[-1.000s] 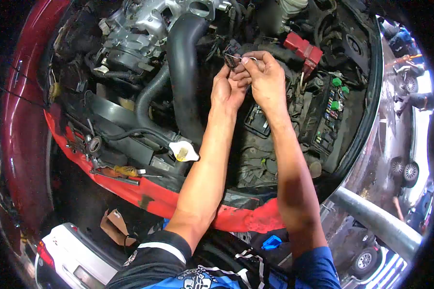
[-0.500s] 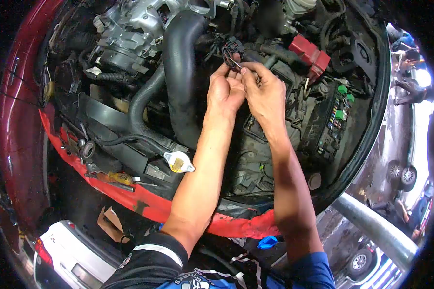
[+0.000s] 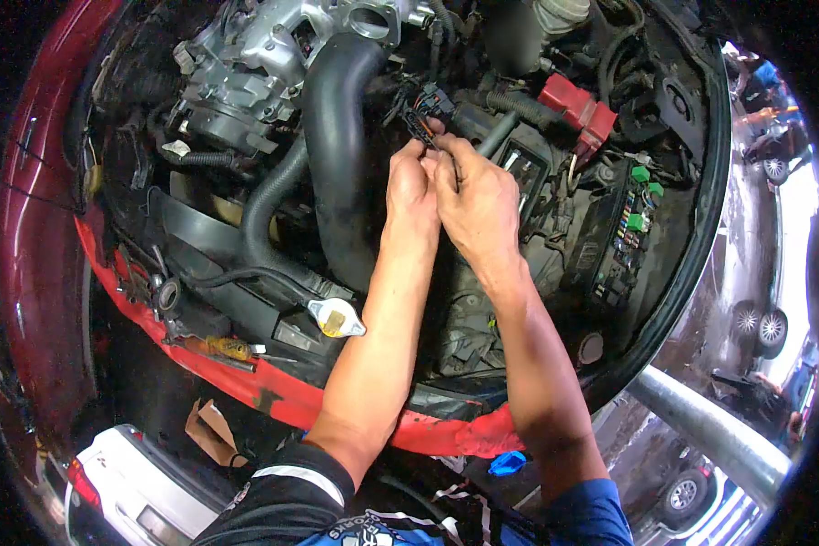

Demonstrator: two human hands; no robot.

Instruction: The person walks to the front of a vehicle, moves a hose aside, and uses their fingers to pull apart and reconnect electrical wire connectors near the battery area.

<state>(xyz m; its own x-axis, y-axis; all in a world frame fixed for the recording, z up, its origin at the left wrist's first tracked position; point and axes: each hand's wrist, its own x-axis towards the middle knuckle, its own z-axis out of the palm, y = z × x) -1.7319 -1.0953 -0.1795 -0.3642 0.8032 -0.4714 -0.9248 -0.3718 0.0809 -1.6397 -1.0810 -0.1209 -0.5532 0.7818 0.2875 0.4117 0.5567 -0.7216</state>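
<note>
Both hands meet over the engine bay, right of the thick black intake hose (image 3: 337,136). My left hand (image 3: 411,187) is closed around the lower end of a dark wiring connector (image 3: 419,123) with thin wires. Pressed against it, my right hand (image 3: 478,196) has its thumb and fingers pinched at the wires; what exactly lies between them is hidden. Just above the fingers sits a black plug (image 3: 435,98) on the harness. A red terminal cover (image 3: 578,114) is to the right of the hands.
A fuse box (image 3: 623,232) with green relays lies at the right. Near the front edge are a white-metal radiator cap (image 3: 337,318), a yellow-handled screwdriver (image 3: 227,348) and other tools. Red bodywork (image 3: 282,400) runs along the front. A white car (image 3: 146,482) stands below left.
Both hands have moved slightly down and left, and closer together. My right fingers have come down over the wires beside my left fingers. The view has shifted a little.
</note>
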